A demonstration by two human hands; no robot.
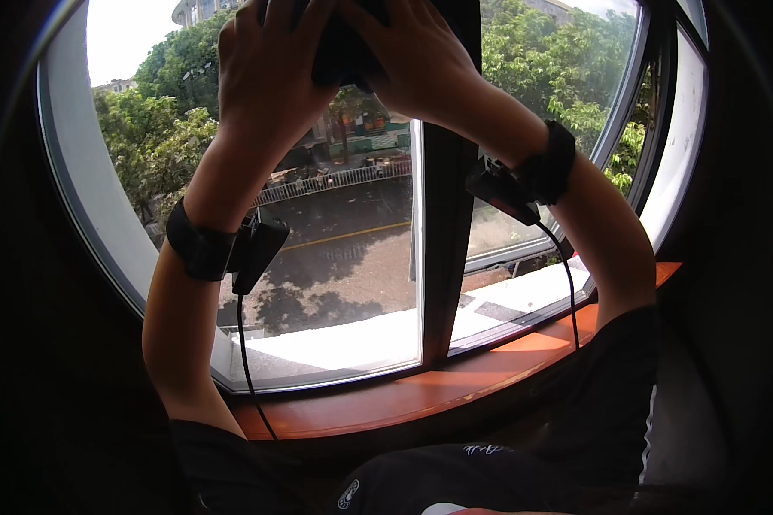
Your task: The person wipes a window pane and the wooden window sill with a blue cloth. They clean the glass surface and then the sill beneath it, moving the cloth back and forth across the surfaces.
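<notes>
At the top of the head view, both my arms are raised in front of a window. My left hand (272, 67) and my right hand (419, 67) grip a black object (348, 48) from its two sides. The object is in deep shadow and cut off by the picture's upper edge, so its kind cannot be told. My fingertips are partly hidden. Each wrist wears a black strap, the left strap (200, 241) and the right strap (549, 161). A small black device (262, 251) sits by the left strap and another device (499, 187) by the right, both with cables running down.
Close before me is the window's glass (335, 283), split by a dark upright frame (444, 257). At right, a sash (650, 129) stands at an angle. Below runs a reddish-brown wooden sill (361, 409). Outside lie a road (361, 219), a railing (335, 183) and trees (180, 84).
</notes>
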